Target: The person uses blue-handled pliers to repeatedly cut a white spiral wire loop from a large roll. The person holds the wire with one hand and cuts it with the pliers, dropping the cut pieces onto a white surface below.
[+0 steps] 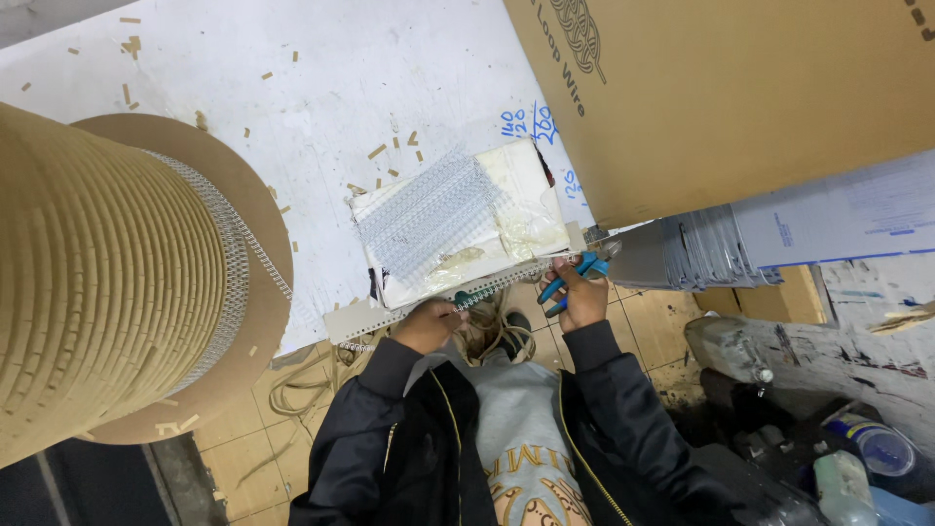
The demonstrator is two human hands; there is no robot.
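Left hand (426, 324) pinched around wire binding strip (487, 285) along near tabletop (321, 117) edge, right hand (581, 297) gripping blue-handled cutters (573, 281) at strip's end

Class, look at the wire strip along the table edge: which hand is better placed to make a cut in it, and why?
The right hand: it holds the blue-handled cutters at the end of the wire strip. The left hand only steadies the strip further along.

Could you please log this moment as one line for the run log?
left hand: holds wire strip | right hand: grips blue cutters at strip's end | cut wire pieces piled on table
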